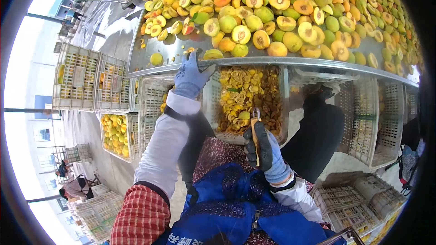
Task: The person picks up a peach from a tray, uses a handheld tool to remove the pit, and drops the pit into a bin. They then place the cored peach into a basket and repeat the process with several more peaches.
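Note:
My left hand [190, 75], in a blue-grey glove, reaches over the near rim of the metal table [150, 63]. Its fingers and thumb are apart, and I see nothing in them. Close to its fingertips lie small fruit scraps and a halved yellow peach [213, 54]. My right hand [263, 147], gloved with dark fingers, is closed around the wooden handle of a pitting tool [256, 124]. The tool's looped metal end points up, above the front of a crate [284, 109] full of peach halves and brown pieces [245, 90].
Many peaches [290, 13], mostly halved with stones showing, cover the table. Plastic crates stand at the left [77, 77] and right [363, 127], with more stacked at lower right [349, 208]. A crate of yellow fruit [116, 134] sits on the floor. People are in the left background.

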### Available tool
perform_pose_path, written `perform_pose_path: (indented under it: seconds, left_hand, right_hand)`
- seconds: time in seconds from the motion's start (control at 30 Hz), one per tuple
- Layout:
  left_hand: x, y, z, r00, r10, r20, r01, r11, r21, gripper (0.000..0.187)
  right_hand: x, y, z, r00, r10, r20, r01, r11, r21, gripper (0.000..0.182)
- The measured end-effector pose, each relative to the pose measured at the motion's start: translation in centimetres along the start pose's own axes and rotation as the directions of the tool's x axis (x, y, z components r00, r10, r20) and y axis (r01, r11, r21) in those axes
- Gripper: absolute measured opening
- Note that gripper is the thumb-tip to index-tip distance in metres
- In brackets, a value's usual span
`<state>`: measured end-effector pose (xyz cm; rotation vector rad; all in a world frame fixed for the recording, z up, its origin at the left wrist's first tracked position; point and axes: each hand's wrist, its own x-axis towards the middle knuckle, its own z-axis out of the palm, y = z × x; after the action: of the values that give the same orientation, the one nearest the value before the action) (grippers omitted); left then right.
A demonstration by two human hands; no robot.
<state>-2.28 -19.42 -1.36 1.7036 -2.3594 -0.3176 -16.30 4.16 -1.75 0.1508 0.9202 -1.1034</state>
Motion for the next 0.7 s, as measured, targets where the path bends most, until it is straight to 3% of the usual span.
perform_pose_path:
  seconds: [0.07, 0.13, 0.2, 0.23, 0.33, 0.37, 0.4, 0.47, 0.5, 0.53, 0.57, 0.6, 0.63, 0.67, 0.7]
  left_hand:
    - [1.6, 0.5, 0.2, 0.999, 0.052, 0.004, -0.052, 0.998, 0.041, 0.067]
    - [4.6, 0.0, 1.0, 0.995, 0.094, 0.014, -0.095, 0.991, 0.090, 0.071]
    - [8.4, -1.4, 2.0, 0.912, 0.084, 0.402, -0.076, 0.996, -0.035, 0.067]
    - [9.1, -1.4, 2.4, 0.923, 0.153, 0.353, -0.139, 0.988, -0.063, 0.047]
    - [10.4, -1.1, 1.9, 0.830, 0.243, 0.501, -0.154, 0.965, -0.212, 0.043]
    - [10.2, -1.1, 2.3, 0.861, 0.152, 0.486, -0.105, 0.987, -0.122, 0.054]
    - [8.4, -0.6, 1.7, 0.932, 0.125, 0.339, -0.092, 0.989, -0.112, 0.048]
    - [5.0, 0.7, 1.2, 0.990, 0.142, -0.004, -0.137, 0.942, -0.307, 0.037]
    - [3.2, 0.5, 1.1, 0.973, 0.213, -0.091, -0.226, 0.795, -0.562, 0.030]
    - [1.2, 1.2, 0.9, 0.989, 0.140, -0.038, -0.130, 0.736, -0.665, 0.027]
    - [-1.2, 2.6, 0.6, 0.991, 0.120, 0.066, 0.005, 0.453, -0.891, 0.028]
    - [-3.5, 3.4, 0.0, 0.979, 0.159, 0.127, 0.066, 0.342, -0.937, 0.031]
    - [-5.4, 3.9, 0.0, 0.969, 0.186, 0.165, 0.132, 0.176, -0.975, 0.033]
    - [-7.5, 5.0, 0.3, 0.960, 0.108, 0.259, 0.259, 0.007, -0.966, 0.036]
    - [-8.8, 6.4, 0.1, 0.966, 0.098, 0.238, 0.234, 0.048, -0.971, 0.032]
  right_hand:
    - [0.3, 1.1, -0.7, 0.979, -0.187, 0.079, 0.197, 0.970, -0.142, 0.042]
    - [1.8, 2.7, -2.9, 0.967, -0.247, 0.062, 0.255, 0.934, -0.251, 0.042]
    - [0.0, 0.5, -0.3, 0.990, -0.087, -0.109, 0.085, 0.996, -0.017, 0.041]
    - [0.4, 0.3, -0.7, 0.990, -0.088, -0.111, 0.088, 0.996, -0.007, 0.041]
    - [1.1, 0.1, -2.0, 0.990, -0.123, -0.065, 0.125, 0.992, 0.023, 0.041]
    - [1.0, -0.3, -2.0, 0.990, -0.124, -0.068, 0.126, 0.992, 0.031, 0.041]
    - [1.0, -0.6, -1.9, 0.990, -0.126, -0.070, 0.129, 0.991, 0.042, 0.041]
    - [1.2, -0.7, -2.0, 0.984, -0.173, -0.046, 0.176, 0.981, 0.076, 0.041]
    - [1.1, -0.5, -2.1, 0.976, -0.217, -0.023, 0.218, 0.971, 0.100, 0.040]
    - [1.0, -0.2, -2.1, 0.978, -0.206, -0.028, 0.208, 0.973, 0.099, 0.040]
    - [1.1, 0.1, -1.9, 0.956, -0.293, -0.004, 0.293, 0.956, -0.030, 0.040]
    - [1.2, 0.4, -1.7, 0.925, -0.377, 0.037, 0.378, 0.913, -0.155, 0.040]
    - [1.7, 1.5, -2.8, 0.814, -0.540, 0.215, 0.572, 0.680, -0.458, 0.032]
    - [1.3, 2.1, -2.4, 0.819, -0.533, 0.213, 0.566, 0.686, -0.456, 0.032]
    - [0.7, 2.3, -1.6, 0.738, -0.628, 0.246, 0.662, 0.602, -0.447, 0.029]
